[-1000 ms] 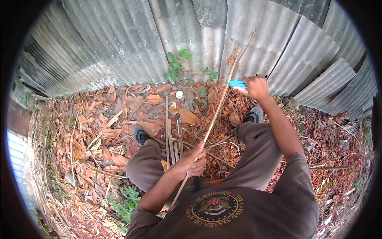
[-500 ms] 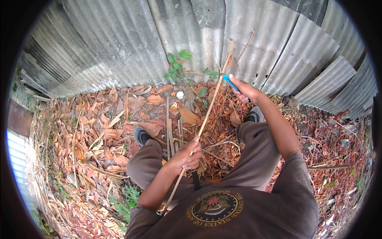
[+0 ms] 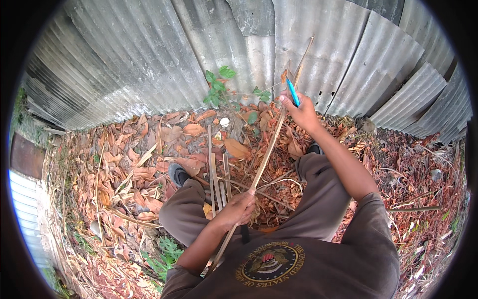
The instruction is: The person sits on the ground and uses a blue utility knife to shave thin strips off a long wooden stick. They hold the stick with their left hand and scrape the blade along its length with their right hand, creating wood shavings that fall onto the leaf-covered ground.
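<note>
A long pale bamboo strip runs slantwise from my lap up toward the metal sheets. My left hand is closed around its lower part, near my belt. Farther up, my right hand grips a slim blue-handled tool, knife-like in shape; I cannot make out its blade. The right thumb and fingertips are at the upper part of the strip, seemingly touching it. Several cut strips lie on the ground between my legs, left of the held one.
A corrugated metal fence stands close in front. Thin sticks rise against it beside my right hand, and a small green plant grows at its foot. Dry leaves cover the ground; my shoes rest among them.
My right hand has shifted slightly left onto the upper strip, and the blue tool has turned more upright. My left hand has moved a little right and down, still around the strip.
</note>
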Available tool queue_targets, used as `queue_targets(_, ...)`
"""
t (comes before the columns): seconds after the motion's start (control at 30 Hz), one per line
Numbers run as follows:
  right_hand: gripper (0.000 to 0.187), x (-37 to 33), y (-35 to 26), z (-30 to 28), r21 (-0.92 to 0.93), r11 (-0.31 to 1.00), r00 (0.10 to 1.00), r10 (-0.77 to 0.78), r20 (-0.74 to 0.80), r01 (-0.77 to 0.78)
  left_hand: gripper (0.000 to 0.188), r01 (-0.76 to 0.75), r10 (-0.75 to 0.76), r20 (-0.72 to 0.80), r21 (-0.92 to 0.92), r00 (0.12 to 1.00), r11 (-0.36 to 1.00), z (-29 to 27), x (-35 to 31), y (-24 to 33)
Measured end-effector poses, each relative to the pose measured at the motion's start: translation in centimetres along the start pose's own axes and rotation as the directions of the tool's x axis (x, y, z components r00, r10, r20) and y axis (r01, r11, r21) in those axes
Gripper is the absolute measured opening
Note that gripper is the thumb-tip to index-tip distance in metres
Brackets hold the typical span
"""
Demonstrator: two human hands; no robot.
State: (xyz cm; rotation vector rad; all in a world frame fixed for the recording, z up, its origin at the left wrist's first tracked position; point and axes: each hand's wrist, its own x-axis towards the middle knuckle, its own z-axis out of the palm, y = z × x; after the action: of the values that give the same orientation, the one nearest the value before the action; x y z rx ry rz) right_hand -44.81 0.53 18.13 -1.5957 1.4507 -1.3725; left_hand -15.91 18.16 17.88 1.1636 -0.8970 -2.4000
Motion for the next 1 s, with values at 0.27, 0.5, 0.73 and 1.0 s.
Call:
queue_targets(0.27, 0.035, 0.1, -0.7, -1.2, 0.644, 0.671, 0.906, 0.414, 0.084, -0.367, 0.042, -0.084, 0.092, -0.078, 0.096, 0.993, 0.992, -0.1, 0.0, -2.9)
queue_targets(0.5, 0.041, 2.4, 5.4, -8.9, -0.121, 0.91, 0.918, 0.387, -0.09, -0.395, 0.042, -0.085, 0.184, -0.261, 0.349, 0.948, 0.933, -0.2, -1.5, -4.5)
queue_targets(0.73, 0.046, 1.2, -0.2, -6.1, 0.371, 0.816, 0.889, 0.454, 0.066, -0.444, 0.036, -0.148, 0.423, -0.249, 0.689, 0.871, 0.709, 0.4, -1.3, -3.5)
queue_targets(1.0, 0.028, 0.9, -1.2, -4.9, 0.79, 0.523, 0.942, 0.261, 0.209, -0.32, 0.033, -0.122, 0.347, -0.127, 0.78, 0.929, 0.613, 1.0, -1.0, -2.0)
